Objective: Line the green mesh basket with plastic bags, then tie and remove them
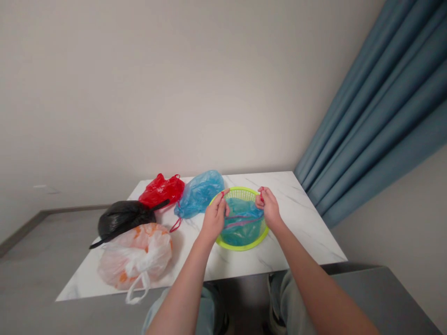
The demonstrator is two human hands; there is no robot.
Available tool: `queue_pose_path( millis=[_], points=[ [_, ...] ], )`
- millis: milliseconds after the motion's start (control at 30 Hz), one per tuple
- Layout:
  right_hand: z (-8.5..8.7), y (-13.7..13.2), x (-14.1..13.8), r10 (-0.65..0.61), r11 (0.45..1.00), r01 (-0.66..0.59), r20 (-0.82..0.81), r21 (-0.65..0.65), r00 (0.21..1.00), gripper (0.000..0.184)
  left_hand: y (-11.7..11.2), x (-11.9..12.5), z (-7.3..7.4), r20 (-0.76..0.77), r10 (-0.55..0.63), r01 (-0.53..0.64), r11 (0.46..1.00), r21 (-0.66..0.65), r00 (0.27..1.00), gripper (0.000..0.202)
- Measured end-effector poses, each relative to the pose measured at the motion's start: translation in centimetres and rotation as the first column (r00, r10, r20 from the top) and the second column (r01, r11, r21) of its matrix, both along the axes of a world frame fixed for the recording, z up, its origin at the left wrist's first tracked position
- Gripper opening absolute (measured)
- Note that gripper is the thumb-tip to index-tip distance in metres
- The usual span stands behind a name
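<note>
A yellow-green plastic basket stands on the table in front of me, with a translucent blue drawstring garbage bag spread inside it. My left hand is closed on the bag's red drawstring at the basket's left rim. On the right side, my right hand pinches the drawstring too, a bit of red showing at the fingers. Between both hands the bag's mouth, edged with pinkish-red bands, lies over the basket. What lies under the bag's film cannot be made out.
Left of the basket sit a filled blue bag with a red drawstring, a red bag, a black bag and a white-and-orange bag on the white marbled table. A blue curtain hangs at right.
</note>
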State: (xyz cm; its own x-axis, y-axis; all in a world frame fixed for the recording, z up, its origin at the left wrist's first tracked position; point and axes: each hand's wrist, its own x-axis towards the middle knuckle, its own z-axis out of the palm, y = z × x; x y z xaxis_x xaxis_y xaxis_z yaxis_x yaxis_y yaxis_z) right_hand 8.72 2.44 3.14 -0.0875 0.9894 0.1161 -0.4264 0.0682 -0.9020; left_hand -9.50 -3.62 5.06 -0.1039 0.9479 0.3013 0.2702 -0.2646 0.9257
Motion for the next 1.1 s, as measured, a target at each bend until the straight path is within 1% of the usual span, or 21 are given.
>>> queue_pose_path(
  millis=[67,133,200,267,333,400,533,600,700,767,833,933,1000,1100],
  points=[
    [-0.2,-0.4,-0.7,0.039,0.999,-0.038,0.095,-0.011,0.995,0.033,-0.1,0.3,0.0,-0.048,-0.043,0.042,0.999,-0.021,0.998,0.047],
    [-0.3,-0.9,-1.3,0.052,0.999,-0.05,0.208,-0.016,0.977,0.037,-0.3,0.6,0.0,-0.071,-0.079,0.076,0.996,-0.051,0.994,0.045],
    [-0.3,-1.3,-1.9,0.063,0.998,-0.063,0.311,-0.009,0.948,0.036,-0.4,1.0,0.0,-0.067,-0.099,0.094,0.993,-0.071,0.993,0.044],
    [-0.3,-1.6,-2.4,0.073,0.996,-0.083,0.357,0.014,0.931,0.032,-0.5,1.4,0.0,-0.025,-0.097,0.095,0.993,-0.07,0.995,0.045],
    [-0.2,-1.8,-2.8,0.076,0.994,-0.098,0.352,0.044,0.933,0.028,-0.5,1.8,0.0,0.02,-0.08,0.081,0.994,-0.069,0.997,0.042],
    [-0.4,-1.9,-3.1,0.065,0.994,-0.09,0.343,0.058,0.937,0.024,-0.4,2.3,-0.1,0.026,-0.062,0.063,0.995,-0.073,0.998,0.037],
    [-1.2,-1.8,-3.5,0.014,0.998,-0.035,0.4,0.046,0.916,0.019,-0.4,2.9,-0.1,-0.06,-0.086,0.08,0.992,-0.093,0.994,0.026],
    [-1.6,-1.6,-3.5,-0.016,0.997,-0.02,0.427,0.079,0.904,0.018,-0.5,3.2,0.0,-0.107,-0.111,0.099,0.988,-0.115,0.988,0.022],
    [-1.7,-1.4,-3.3,-0.028,0.986,-0.051,0.465,0.156,0.885,0.021,-0.5,3.4,0.0,-0.177,-0.152,0.132,0.984,-0.119,0.972,0.024],
    [-1.5,-1.3,-3.2,-0.033,0.981,-0.067,0.5,0.18,0.865,0.021,-0.4,3.5,-0.1,-0.232,-0.148,0.125,0.986,-0.111,0.961,0.025],
    [-1.3,-1.2,-3.2,-0.013,0.983,-0.082,0.506,0.166,0.863,0.02,-0.2,3.5,-0.3,-0.294,-0.096,0.063,0.991,-0.119,0.951,0.025],
    [-1.0,-1.2,-3.1,0.048,0.987,-0.112,0.461,0.112,0.886,0.021,0.2,3.3,-0.7,-0.383,-0.024,-0.028,0.991,-0.129,0.923,0.025],
    [-0.6,-1.3,-2.9,0.068,0.99,-0.116,0.439,0.082,0.896,0.024,0.4,3.2,-0.9,-0.423,-0.023,-0.025,0.994,-0.109,0.906,0.024],
    [-0.2,-1.6,-2.6,0.066,0.991,-0.107,0.412,0.078,0.909,0.038,0.5,3.0,-1.0,-0.437,-0.006,-0.03,0.997,-0.077,0.899,0.024]
  ],
)
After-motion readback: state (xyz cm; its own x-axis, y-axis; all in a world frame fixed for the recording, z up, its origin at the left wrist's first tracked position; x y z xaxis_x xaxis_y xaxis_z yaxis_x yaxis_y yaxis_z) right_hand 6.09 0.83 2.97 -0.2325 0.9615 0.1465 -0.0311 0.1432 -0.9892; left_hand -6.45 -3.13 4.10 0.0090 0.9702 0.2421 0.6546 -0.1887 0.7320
